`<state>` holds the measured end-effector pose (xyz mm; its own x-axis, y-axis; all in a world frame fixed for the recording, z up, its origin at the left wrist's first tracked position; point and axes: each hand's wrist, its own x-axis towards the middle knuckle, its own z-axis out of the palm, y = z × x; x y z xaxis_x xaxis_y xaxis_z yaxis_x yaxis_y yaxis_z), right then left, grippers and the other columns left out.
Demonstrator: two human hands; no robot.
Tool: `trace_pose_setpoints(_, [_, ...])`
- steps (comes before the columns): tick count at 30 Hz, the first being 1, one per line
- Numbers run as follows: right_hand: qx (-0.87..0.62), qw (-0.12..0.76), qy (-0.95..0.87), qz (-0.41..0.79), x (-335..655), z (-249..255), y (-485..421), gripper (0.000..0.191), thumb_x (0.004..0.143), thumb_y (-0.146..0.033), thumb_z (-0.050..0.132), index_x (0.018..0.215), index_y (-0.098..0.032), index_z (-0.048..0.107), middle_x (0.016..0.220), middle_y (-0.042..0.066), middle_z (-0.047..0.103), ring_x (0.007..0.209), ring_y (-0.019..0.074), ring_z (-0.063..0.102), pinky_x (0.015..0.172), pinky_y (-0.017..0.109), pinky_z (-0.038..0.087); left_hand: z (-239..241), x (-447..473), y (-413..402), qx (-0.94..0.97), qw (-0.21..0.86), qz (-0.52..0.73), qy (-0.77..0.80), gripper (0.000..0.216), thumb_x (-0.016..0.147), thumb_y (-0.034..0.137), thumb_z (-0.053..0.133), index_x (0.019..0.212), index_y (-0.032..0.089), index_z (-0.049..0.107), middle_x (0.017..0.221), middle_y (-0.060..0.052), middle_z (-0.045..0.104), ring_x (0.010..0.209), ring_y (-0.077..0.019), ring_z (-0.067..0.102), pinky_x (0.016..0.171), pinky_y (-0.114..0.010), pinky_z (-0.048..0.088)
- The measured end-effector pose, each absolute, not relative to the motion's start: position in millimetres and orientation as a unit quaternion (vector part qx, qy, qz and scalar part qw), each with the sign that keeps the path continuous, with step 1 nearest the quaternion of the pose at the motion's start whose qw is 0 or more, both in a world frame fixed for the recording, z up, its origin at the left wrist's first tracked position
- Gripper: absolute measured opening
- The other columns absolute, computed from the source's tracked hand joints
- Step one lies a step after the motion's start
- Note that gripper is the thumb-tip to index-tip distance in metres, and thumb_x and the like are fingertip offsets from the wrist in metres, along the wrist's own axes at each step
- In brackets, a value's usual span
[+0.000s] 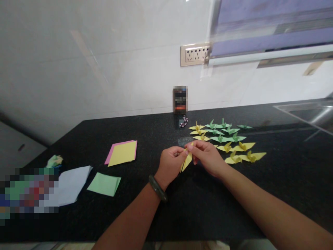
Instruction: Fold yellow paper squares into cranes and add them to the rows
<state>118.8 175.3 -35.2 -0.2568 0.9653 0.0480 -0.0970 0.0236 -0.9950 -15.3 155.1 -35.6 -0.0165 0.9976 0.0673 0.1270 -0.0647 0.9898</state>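
Note:
Between my two hands is a piece of folded yellow origami paper (187,162), narrow and pointed, with its split ends toward me. My left hand (170,163), with a dark bangle on the wrist, pinches it from the left. From the right, the thumb and fingers of my right hand (206,156) close on its upper end. Just beyond my right hand stand rows of folded paper cranes, yellow cranes (252,156) nearer and green cranes (221,138) farther back. My right hand partly hides some of the yellow ones.
On the black countertop (145,215) to the left lie yellow and pink paper squares (123,152), green paper (104,184) and white sheets (73,184). A phone (180,100) with a beaded strap (184,122) leans on the wall. A sink (309,114) is at the far right.

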Motion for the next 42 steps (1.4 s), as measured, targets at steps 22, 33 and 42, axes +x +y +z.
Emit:
trace_pose_setpoints(22, [-0.409, 0.528, -0.697, 0.260, 126.8, -39.7, 181.9, 0.009, 0.075, -0.027, 0.061, 0.069, -0.020, 0.061, 0.071, 0.003, 0.058, 0.068, 0.0158, 0.053, 0.063, 0.031, 0.043, -35.0, -14.4, 157.1, 0.389, 0.658, 0.480, 0.430, 0.038, 0.057, 0.013, 0.071, 0.090, 0.011, 0.053, 0.064, -0.002, 0.065, 0.056, -0.0107, 0.059, 0.054, -0.021, 0.044])
trace_pose_setpoints(33, [-0.382, 0.505, -0.658, 0.407, 125.8, -39.4, 181.6, 0.010, 0.069, -0.031, 0.068, 0.069, -0.021, 0.068, 0.083, 0.003, 0.052, 0.071, 0.0144, 0.050, 0.056, 0.027, 0.042, -35.3, -16.2, 158.5, 0.380, 0.668, 0.508, 0.389, 0.034, 0.056, 0.021, 0.074, 0.084, 0.010, 0.058, 0.066, -0.001, 0.064, 0.055, -0.0091, 0.056, 0.053, -0.021, 0.042])
trace_pose_setpoints(42, [-0.385, 0.529, -0.636, 0.408, 121.5, -39.8, 178.1, 0.020, 0.073, -0.035, 0.063, 0.063, -0.019, 0.058, 0.076, 0.002, 0.052, 0.059, 0.0107, 0.047, 0.048, 0.023, 0.041, -35.7, -14.7, 156.5, 0.440, 0.600, 0.532, 0.403, 0.025, 0.062, 0.026, 0.070, 0.081, 0.010, 0.067, 0.063, -0.002, 0.065, 0.057, -0.0101, 0.056, 0.055, -0.021, 0.041])
